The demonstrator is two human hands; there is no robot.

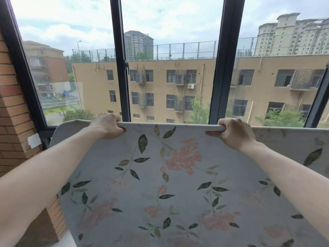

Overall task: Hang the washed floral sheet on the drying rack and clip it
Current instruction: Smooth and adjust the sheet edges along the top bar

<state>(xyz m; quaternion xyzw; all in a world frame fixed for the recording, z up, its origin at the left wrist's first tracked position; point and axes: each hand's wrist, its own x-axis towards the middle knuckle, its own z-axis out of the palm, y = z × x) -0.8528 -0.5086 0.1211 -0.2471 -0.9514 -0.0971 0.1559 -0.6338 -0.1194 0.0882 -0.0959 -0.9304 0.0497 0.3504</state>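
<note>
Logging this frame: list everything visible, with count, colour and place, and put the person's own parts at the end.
floral sheet: one, pale grey with pink blossoms and green leaves, spread across the lower frame, top edge rolled over a bar that the cloth hides.
window frame: one, dark, with upright bars, behind the sheet.
brick wall: one, orange-brown, left edge.
tan building: one, beige, outside, centre.
left hand: one, gripping the sheet's top edge, left of centre.
right hand: one, fingers curled over the top edge, right of centre.
</note>
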